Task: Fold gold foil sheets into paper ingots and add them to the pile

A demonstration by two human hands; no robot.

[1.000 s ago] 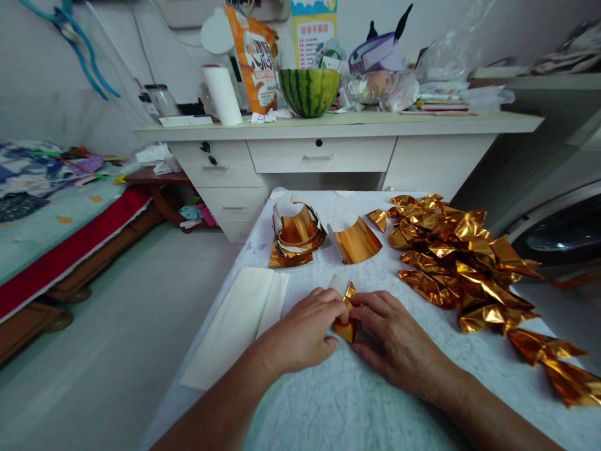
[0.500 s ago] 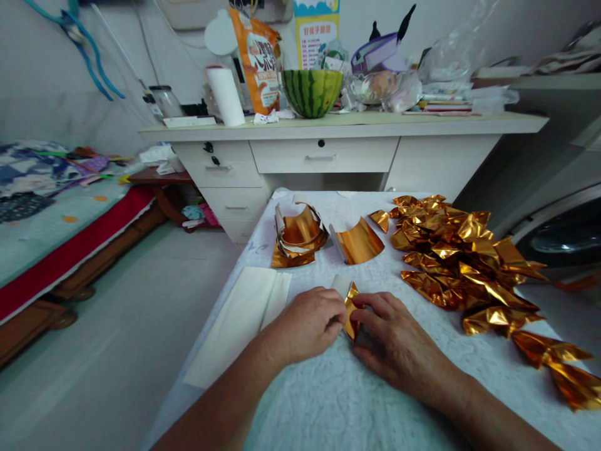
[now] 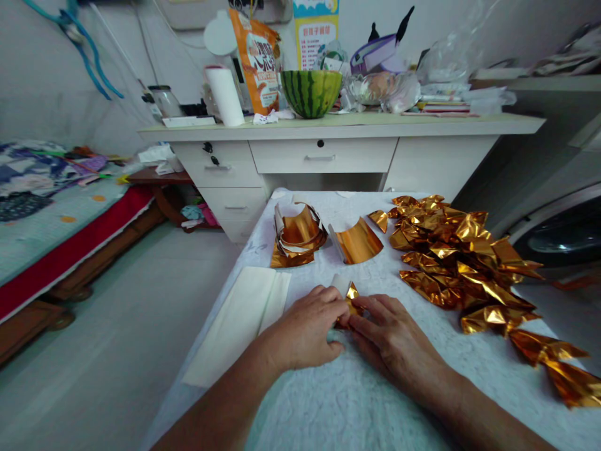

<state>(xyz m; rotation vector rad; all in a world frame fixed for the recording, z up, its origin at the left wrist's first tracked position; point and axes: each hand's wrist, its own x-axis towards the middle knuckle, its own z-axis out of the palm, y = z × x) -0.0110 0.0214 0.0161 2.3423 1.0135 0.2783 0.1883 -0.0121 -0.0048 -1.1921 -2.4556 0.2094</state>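
Between my two hands a small piece of gold foil [image 3: 353,293] rests on the cloth-covered table, with a white strip [image 3: 340,283] beside its upper left. My left hand [image 3: 312,327] grips the foil's left side, fingers bent over it and thumb lower down. My right hand [image 3: 392,335] pinches the foil's right side with its fingertips. Part of the foil is hidden under the fingers. White paper sheets [image 3: 239,316] lie left of my left hand. Beyond the hands are a curved gold sheet [image 3: 360,241] and curled gold strips [image 3: 300,230].
Several folded gold foil pieces [image 3: 451,250] are heaped on the right of the table [image 3: 319,407]. Behind stands a white desk [image 3: 323,153] with half a watermelon [image 3: 312,94]. A bed [image 3: 79,219] is on the left, a washing machine [image 3: 563,232] on the right.
My left fingers have moved over the foil and its thumb has spread lower. The right fingertips have shifted slightly left and down, and less of the foil shows.
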